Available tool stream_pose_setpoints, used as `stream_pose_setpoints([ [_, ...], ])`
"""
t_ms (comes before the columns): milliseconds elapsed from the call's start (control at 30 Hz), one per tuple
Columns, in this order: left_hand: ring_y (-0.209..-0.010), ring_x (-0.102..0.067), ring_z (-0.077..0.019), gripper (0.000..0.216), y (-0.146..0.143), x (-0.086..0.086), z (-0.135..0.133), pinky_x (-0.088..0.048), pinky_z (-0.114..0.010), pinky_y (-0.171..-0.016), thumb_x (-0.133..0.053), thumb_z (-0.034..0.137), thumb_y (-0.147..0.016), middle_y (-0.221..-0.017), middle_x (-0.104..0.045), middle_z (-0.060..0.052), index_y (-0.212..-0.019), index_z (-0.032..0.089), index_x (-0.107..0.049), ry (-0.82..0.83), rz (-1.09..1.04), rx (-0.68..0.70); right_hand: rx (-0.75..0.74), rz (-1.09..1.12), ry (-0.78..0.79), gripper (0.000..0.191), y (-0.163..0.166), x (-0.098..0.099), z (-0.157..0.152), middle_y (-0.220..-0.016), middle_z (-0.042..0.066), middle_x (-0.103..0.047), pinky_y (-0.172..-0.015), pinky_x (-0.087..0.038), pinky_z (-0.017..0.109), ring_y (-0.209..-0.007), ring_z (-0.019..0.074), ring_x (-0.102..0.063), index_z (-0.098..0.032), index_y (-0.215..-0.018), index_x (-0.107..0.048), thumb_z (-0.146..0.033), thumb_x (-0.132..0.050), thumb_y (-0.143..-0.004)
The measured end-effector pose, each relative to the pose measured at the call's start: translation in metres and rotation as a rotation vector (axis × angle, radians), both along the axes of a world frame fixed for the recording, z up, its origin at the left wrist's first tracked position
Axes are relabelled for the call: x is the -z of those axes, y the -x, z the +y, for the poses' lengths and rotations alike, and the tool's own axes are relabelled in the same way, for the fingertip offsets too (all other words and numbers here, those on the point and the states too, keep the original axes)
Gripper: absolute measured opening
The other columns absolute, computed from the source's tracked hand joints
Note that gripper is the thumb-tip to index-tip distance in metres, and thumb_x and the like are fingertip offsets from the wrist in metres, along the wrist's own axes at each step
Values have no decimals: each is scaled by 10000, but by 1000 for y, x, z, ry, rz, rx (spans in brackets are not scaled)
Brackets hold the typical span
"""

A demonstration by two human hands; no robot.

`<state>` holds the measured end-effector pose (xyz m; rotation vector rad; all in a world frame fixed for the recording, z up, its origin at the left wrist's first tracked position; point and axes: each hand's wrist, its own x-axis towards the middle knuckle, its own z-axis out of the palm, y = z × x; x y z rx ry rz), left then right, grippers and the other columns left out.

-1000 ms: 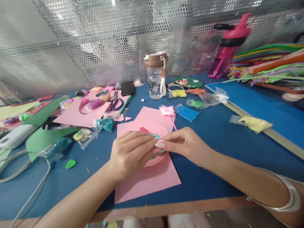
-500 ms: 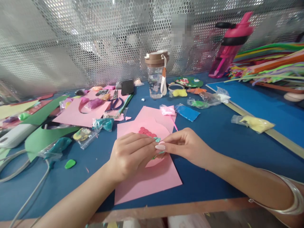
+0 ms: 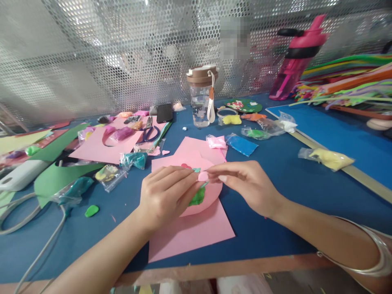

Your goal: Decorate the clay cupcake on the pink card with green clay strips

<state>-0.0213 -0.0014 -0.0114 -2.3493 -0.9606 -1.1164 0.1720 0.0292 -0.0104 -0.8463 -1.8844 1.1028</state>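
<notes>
Between my two hands is a small flattened pink clay piece (image 3: 202, 176). My left hand (image 3: 167, 196) is closed, its thumb and fingertips pinching the left side of this piece. From the right, my right hand (image 3: 245, 183) has its bent fingers closed at the piece's other edge, with the thumb set a little back. Under them lies a rounded pink paper cutout (image 3: 211, 200) on a larger pink paper sheet (image 3: 196, 239). Green clay (image 3: 197, 197), red clay discs (image 3: 185, 166) and a teal bit (image 3: 197, 170) show on the cutout, partly hidden by my left hand.
Bagged clay, such as a blue packet (image 3: 241, 144) and a yellow one (image 3: 332, 159), lies around. A clear cup (image 3: 200, 100) and a pink bottle (image 3: 294, 61) stand behind. Scissors (image 3: 150, 131) rest on paper at left, near a phone (image 3: 164, 113). A cable (image 3: 45, 245) crosses the left front.
My right hand has drawn slightly up and right, its thumb moving back from the piece. My left hand has shifted slightly, uncovering more green clay and covering most of the red discs.
</notes>
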Motion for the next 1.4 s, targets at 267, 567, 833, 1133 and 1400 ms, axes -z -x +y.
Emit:
stream_pose_setpoints([
  [267, -720, -656, -144, 105, -1, 4, 1, -527, -258, -644, -650, 200, -763, -776, -705, -22, -857, 154, -643, 30, 37, -12, 10, -201, -464, 301, 0, 1, -7, -878, 52, -711, -691, -522, 235, -813, 165, -669, -119, -897, -684, -90, -411, -774],
  [567, -692, -631, -132, 76, -1, 5, -1, -494, -249, -625, -626, 180, -776, -748, -684, -19, -846, 150, -622, 83, 73, 0, 68, -348, -716, 269, -1, 4, -8, -765, 82, -691, -611, -489, 259, -696, 173, -644, -131, -704, -648, -102, -385, -751],
  [833, -648, -624, -136, 56, -7, 3, -2, -480, -254, -595, -579, 186, -808, -695, -665, -16, -793, 140, -608, 111, 117, 7, 56, -457, -835, 252, 1, 5, -9, -646, 69, -642, -539, -451, 270, -568, 162, -592, -104, -714, -645, -99, -394, -727],
  [1133, -651, -628, -147, 78, -6, 4, -3, -481, -259, -585, -566, 174, -815, -685, -667, -28, -770, 136, -617, 135, 145, 8, 45, -473, -874, 261, 1, 4, -9, -665, 66, -652, -539, -446, 285, -565, 167, -592, -93, -731, -666, -101, -405, -734],
  [1400, -623, -620, -141, 126, -5, 3, -3, -471, -252, -569, -527, 143, -829, -652, -660, -30, -749, 142, -625, 126, 155, 18, 50, -481, -845, 254, 1, 5, -9, -637, 50, -635, -524, -422, 279, -543, 157, -569, -108, -742, -655, -115, -401, -745],
])
